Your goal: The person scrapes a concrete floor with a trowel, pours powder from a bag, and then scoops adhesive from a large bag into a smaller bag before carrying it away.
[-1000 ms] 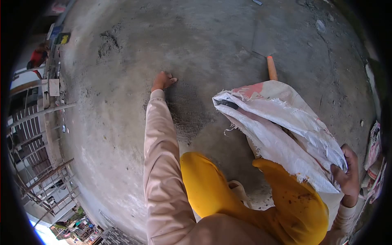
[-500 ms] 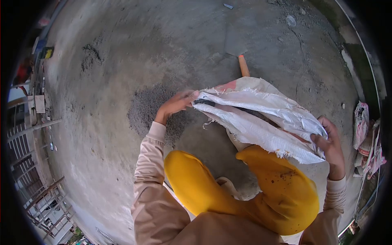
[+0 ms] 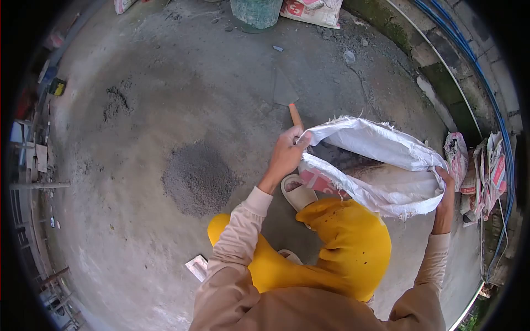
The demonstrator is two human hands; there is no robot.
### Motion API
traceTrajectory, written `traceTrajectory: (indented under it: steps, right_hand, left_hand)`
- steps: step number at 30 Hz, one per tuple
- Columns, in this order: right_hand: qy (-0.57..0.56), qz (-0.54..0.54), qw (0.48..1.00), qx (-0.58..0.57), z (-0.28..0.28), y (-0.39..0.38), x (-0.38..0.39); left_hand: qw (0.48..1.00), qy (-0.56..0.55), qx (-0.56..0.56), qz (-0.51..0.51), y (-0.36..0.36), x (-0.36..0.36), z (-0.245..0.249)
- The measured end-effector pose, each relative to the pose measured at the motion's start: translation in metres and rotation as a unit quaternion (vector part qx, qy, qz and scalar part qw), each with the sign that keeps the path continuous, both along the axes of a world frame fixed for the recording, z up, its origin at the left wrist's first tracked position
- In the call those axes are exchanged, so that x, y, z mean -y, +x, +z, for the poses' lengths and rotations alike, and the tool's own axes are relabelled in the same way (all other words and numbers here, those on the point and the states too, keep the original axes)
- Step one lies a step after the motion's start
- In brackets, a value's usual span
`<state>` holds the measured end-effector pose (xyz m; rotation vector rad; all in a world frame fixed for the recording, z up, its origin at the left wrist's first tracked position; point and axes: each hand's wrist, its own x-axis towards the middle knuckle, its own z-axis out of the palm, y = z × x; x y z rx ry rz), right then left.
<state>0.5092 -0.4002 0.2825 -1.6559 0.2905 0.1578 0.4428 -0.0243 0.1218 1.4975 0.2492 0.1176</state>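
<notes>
A white woven sack point(image 3: 381, 140) with frayed edges hangs between my hands, its mouth spread wide. My left hand point(image 3: 288, 153) pinches the rim at the near left corner. Around the opposite end of the rim, my right hand point(image 3: 446, 186) is closed, its fingers partly hidden by the cloth. Dark grey residue shows inside the sack, and red print marks its outside. Just beyond my left hand lies a trowel point(image 3: 295, 114) with an orange-tipped wooden handle, flat on the floor. Left of the sack is a heap of grey sandy material point(image 3: 199, 179).
A green bucket point(image 3: 255, 14) and a printed sack point(image 3: 313, 13) stand at the far side. Several folded sacks point(image 3: 486, 179) lean by the right wall, near blue pipes point(image 3: 486, 71). A small rectangular object point(image 3: 197, 267) lies beside my left sleeve.
The sack's mouth has gone from a narrow slit to a wide oval. My left hand has shifted right along with its rim corner. The view has tilted up, bringing in the bucket.
</notes>
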Motion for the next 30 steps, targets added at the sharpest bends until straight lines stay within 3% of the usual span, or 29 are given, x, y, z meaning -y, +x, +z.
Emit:
traceTrajectory:
  steps: [1,3,5,7,8,9,10,12,14,15,16,18,20,24,25,26,27,29,30]
  right_hand:
    - [-0.01,-0.044,0.999,-0.025,0.011,0.006,0.01]
    - [-0.141,-0.052,0.978,0.144,0.026,0.016,0.004]
    - [-0.189,0.009,0.968,0.164,0.031,0.03,0.006]
    - [-0.154,0.056,0.977,0.139,0.026,0.038,-0.001]
    - [-0.3,0.021,0.937,0.179,0.019,0.043,-0.006]
    - [-0.439,-0.014,0.872,0.215,0.012,0.053,-0.013]
    - [-0.434,-0.007,0.875,0.215,0.015,0.054,-0.035]
    - [-0.279,0.086,0.953,0.081,0.031,0.036,-0.096]
    - [-0.287,0.21,0.932,0.076,0.007,0.037,-0.117]
    - [-0.374,0.303,0.876,0.027,0.005,0.035,-0.132]
    - [-0.32,0.351,0.877,0.069,-0.019,0.029,-0.147]
    - [-0.425,0.429,0.797,0.025,-0.035,0.019,-0.169]
    - [-0.438,0.339,0.829,0.076,-0.072,0.015,-0.16]
    - [-0.485,0.335,0.805,-0.065,-0.085,0.018,-0.127]
    - [-0.517,0.346,0.781,-0.054,-0.089,0.014,-0.116]
    - [-0.509,0.358,0.777,-0.093,-0.084,0.013,-0.11]
    - [-0.522,0.356,0.768,-0.105,-0.084,0.012,-0.102]
    - [-0.488,0.356,0.787,-0.121,-0.07,0.021,-0.095]
    - [-0.484,0.351,0.793,-0.115,-0.065,0.03,-0.09]
  left_hand:
    - [0.998,0.038,0.054,-0.008,0.006,0.011,0.011]
    - [0.993,0.072,0.073,-0.051,0.012,0.027,0.036]
    - [0.994,0.069,0.071,-0.043,0.021,0.037,0.029]
    - [0.997,0.023,0.045,-0.055,0.019,0.038,0.021]
    - [0.996,-0.037,0.019,-0.08,0.016,0.041,0.02]
    - [0.995,-0.03,0.049,-0.087,0.015,0.044,0.014]
    - [0.991,0.01,0.093,-0.093,0.019,0.049,0.006]
    - [0.989,-0.067,0.021,-0.13,0.029,0.054,0.017]
    - [0.987,-0.066,-0.006,-0.144,0.043,0.063,0.027]
    - [0.989,-0.038,0.011,-0.142,0.051,0.068,0.031]
    - [0.99,-0.002,0.001,-0.143,0.058,0.073,0.039]
    - [0.991,0.001,-0.037,-0.131,0.063,0.09,0.046]
    - [0.988,0.0,-0.087,-0.127,0.063,0.091,0.054]
    - [0.991,-0.104,-0.025,-0.081,0.045,0.087,0.086]
    - [0.995,0.058,0.002,-0.075,0.029,0.087,0.067]
    - [0.989,0.033,-0.088,-0.11,0.015,0.075,0.068]
    - [0.974,-0.078,-0.204,-0.052,-0.014,0.072,0.055]
    - [0.96,-0.059,-0.272,-0.02,-0.048,0.031,0.072]
    - [0.943,-0.063,-0.328,-0.005,-0.083,0.013,0.055]
